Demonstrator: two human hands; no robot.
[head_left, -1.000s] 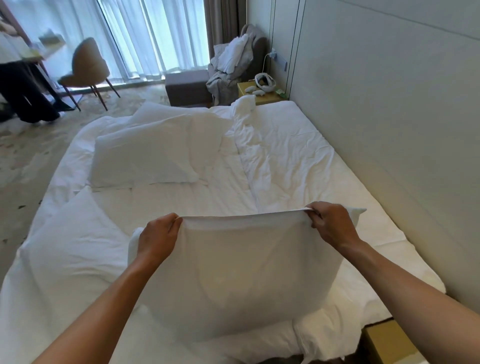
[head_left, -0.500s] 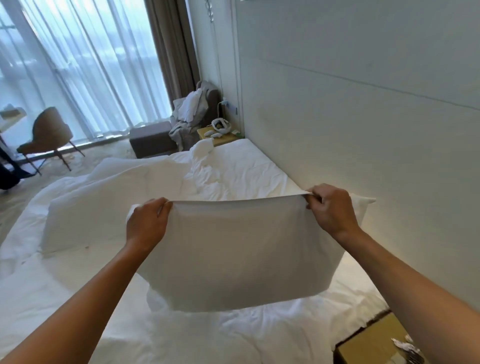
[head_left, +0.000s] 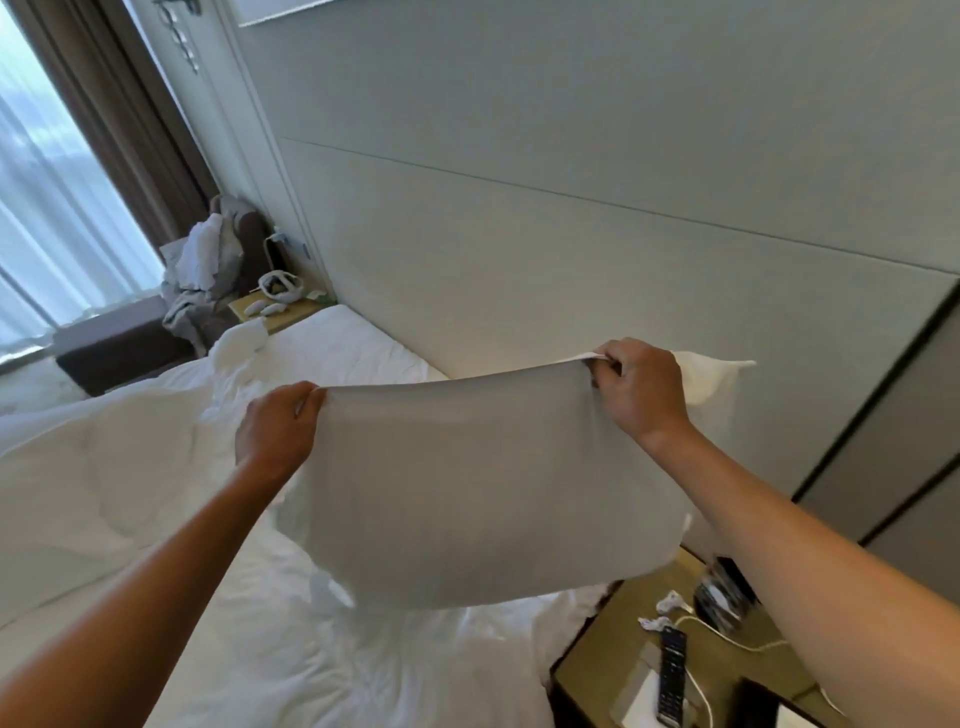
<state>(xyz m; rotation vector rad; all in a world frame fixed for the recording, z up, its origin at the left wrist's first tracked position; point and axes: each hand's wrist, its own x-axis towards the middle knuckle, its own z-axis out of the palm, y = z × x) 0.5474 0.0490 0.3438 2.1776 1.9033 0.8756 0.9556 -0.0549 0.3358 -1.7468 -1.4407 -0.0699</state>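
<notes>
- Holding one white pillowcase (head_left: 467, 483) up over the bed (head_left: 311, 649), stretched by its top hem between two hands.
- Gripping the left end of the hem with the left hand (head_left: 278, 428), fingers curled tight over the cloth.
- Pinching the right end with the right hand (head_left: 641, 387), thumb and fingers closed on a fold, slightly higher than the left hand.
- Below both hands: the rest of the cloth hanging down, hiding part of the mattress.
- Just beyond the right hand: one padded wall panel (head_left: 571, 260), close behind the hem and one pillowcase corner.
- Under the right forearm: one bedside counter (head_left: 592, 670) with one black remote control (head_left: 671, 675), one white cable (head_left: 727, 636) and two crumpled white scraps (head_left: 670, 603).
- Left of the left hand: one bunched white duvet (head_left: 78, 467).
- Far beyond the left hand: a second bedside counter (head_left: 291, 317) bearing one white headset (head_left: 280, 285) and two white controllers (head_left: 265, 308); beside it, one armchair (head_left: 244, 234) heaped with linen, one dark ottoman (head_left: 119, 348) and one brown curtain (head_left: 130, 130).
</notes>
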